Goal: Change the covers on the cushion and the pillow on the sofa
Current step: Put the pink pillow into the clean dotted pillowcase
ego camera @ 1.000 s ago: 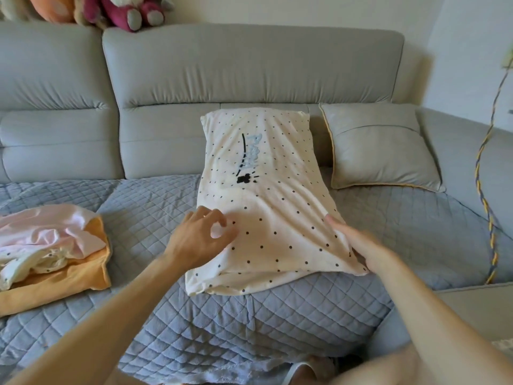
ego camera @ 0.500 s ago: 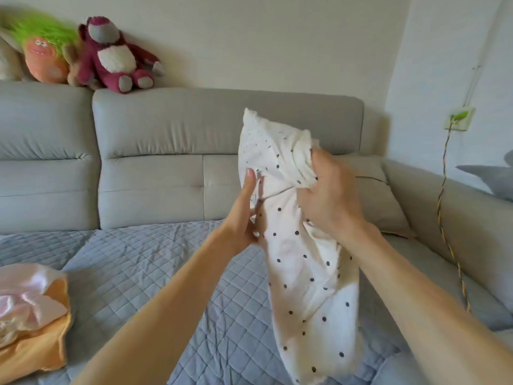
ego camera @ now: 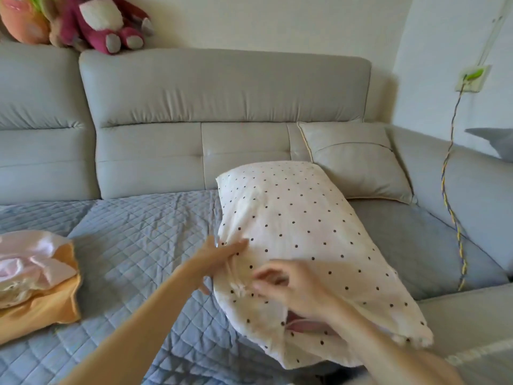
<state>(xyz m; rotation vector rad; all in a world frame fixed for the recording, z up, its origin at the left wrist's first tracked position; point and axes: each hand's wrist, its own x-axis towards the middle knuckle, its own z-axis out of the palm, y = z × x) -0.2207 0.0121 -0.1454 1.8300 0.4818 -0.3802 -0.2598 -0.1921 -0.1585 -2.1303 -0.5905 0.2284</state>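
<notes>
Two hands on one dotted pillow [ego camera: 302,232], near right on sofa [ego camera: 222,93]: left hand [ego camera: 219,258] pinching its left edge, right hand [ego camera: 294,284] blurred, grip unclear. One folded cover pile [ego camera: 36,276] left, one grey cushion [ego camera: 355,159] beyond. Two plush toys [ego camera: 83,20], cropped.

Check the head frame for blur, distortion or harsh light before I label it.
Head view: the right hand is motion-blurred, fingers smeared over the dotted pillow; the left hand is softer-edged but readable. Wide-angle bend curves the sofa backrest and tilts the wall at right. Light is soft and even, no glare; a mild shadow lies beside the folded covers.
</notes>
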